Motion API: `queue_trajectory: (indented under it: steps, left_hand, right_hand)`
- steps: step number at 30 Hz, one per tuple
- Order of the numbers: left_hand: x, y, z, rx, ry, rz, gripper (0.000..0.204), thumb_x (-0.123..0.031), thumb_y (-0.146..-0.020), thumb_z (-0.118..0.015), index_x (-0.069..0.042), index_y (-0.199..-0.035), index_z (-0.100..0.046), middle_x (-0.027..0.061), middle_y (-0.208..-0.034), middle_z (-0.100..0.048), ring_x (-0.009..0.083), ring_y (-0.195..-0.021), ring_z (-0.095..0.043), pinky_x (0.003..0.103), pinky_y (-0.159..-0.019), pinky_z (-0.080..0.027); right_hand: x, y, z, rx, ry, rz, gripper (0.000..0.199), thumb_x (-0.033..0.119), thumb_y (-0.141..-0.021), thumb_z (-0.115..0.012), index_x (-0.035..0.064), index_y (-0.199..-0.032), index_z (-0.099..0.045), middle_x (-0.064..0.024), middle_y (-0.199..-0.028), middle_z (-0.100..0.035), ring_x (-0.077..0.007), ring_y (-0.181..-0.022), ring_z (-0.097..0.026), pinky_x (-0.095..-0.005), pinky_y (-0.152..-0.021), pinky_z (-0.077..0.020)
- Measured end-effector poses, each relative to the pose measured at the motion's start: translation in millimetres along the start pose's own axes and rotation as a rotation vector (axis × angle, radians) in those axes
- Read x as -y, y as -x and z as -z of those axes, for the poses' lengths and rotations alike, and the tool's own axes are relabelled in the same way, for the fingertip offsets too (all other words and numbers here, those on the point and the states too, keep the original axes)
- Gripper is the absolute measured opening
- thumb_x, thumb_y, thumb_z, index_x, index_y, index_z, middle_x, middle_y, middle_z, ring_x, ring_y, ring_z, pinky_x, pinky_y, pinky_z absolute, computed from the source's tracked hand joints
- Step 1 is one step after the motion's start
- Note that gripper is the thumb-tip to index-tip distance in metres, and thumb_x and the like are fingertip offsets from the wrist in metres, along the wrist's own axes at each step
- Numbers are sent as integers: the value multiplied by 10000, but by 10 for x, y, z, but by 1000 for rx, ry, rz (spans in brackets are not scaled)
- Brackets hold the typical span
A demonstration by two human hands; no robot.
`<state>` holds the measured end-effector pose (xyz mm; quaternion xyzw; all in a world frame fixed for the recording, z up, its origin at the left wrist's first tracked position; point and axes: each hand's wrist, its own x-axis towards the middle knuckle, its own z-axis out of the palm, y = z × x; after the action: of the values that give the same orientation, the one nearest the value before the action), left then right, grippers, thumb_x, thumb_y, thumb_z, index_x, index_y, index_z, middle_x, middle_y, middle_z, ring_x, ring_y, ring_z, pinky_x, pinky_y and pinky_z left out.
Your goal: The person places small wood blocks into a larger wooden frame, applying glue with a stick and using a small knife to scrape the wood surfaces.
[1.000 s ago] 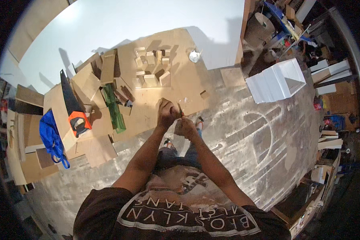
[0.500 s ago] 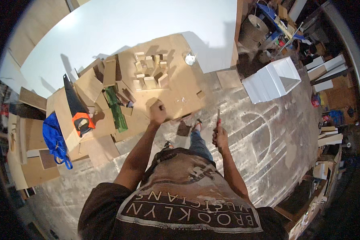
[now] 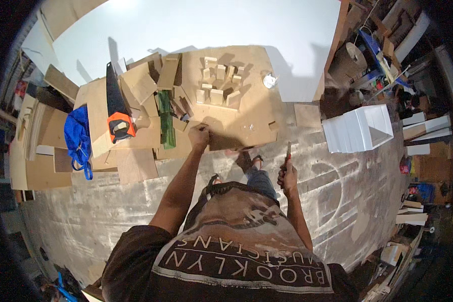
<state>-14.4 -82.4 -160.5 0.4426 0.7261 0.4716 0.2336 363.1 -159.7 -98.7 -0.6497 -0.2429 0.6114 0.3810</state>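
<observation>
My left hand (image 3: 200,136) is closed at the near edge of a light wooden board (image 3: 236,128), to the right of a green strip (image 3: 167,121). Whatever its fingers pinch is hidden or too small to make out. Off the board's near right corner, my right hand (image 3: 288,180) grips a slim red-handled tool (image 3: 288,153), its narrow metal end pointing away from me. I cannot tell its exact kind. Several small wooden blocks (image 3: 217,96) stand grouped on the board, beyond my left hand. A crumpled silvery thing (image 3: 270,80) lies at the board's far right.
To the left, a handsaw (image 3: 120,126) with an orange and black handle rests on wood offcuts (image 3: 138,83). A blue bag (image 3: 77,133) hangs beside them. On the right stands a white open box (image 3: 355,130) on the worn floor (image 3: 307,201). A white panel (image 3: 186,25) spans the back.
The view has shifted, so the bench things sit further right in the picture. My left hand has moved left along the board, closer to the green strip. My right hand still holds the red-handled tool.
</observation>
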Motion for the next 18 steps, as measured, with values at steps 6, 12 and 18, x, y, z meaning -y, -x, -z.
queue_trajectory:
  steps: [6, 12, 18]
  left_hand:
    - [-257, 298, 376, -39, 19, 436, 314, -214, -890, -632, 84, -826, -704, 171, -645, -663, 212, -603, -668, 364, -587, -523]
    - [5, 741, 322, -130, -72, 201, 266, -209, -888, -653, 50, -862, -709, 207, -708, -669, 262, -641, -670, 395, -622, -519]
    - [-182, 722, -180, -142, -321, -111, 208, -85, -841, -626, -37, -1032, -696, 187, -934, -674, 374, -878, -633, 453, -792, -511]
  right_hand:
    - [280, -96, 275, -8, 48, 14, 455, 527, -1016, -473, 87, -933, -553, 47, -618, -395, -66, -430, -323, -249, -386, -243]
    - [680, -1102, 267, 115, 808, 578, 365, 356, -989, -552, 4, -1068, -611, -126, -788, -641, -283, -730, -636, -390, -667, -491]
    - [1322, -1768, -485, 231, 1075, 986, 325, 186, -897, -606, 9, -1167, -568, -250, -997, -662, -461, -979, -622, -516, -859, -492]
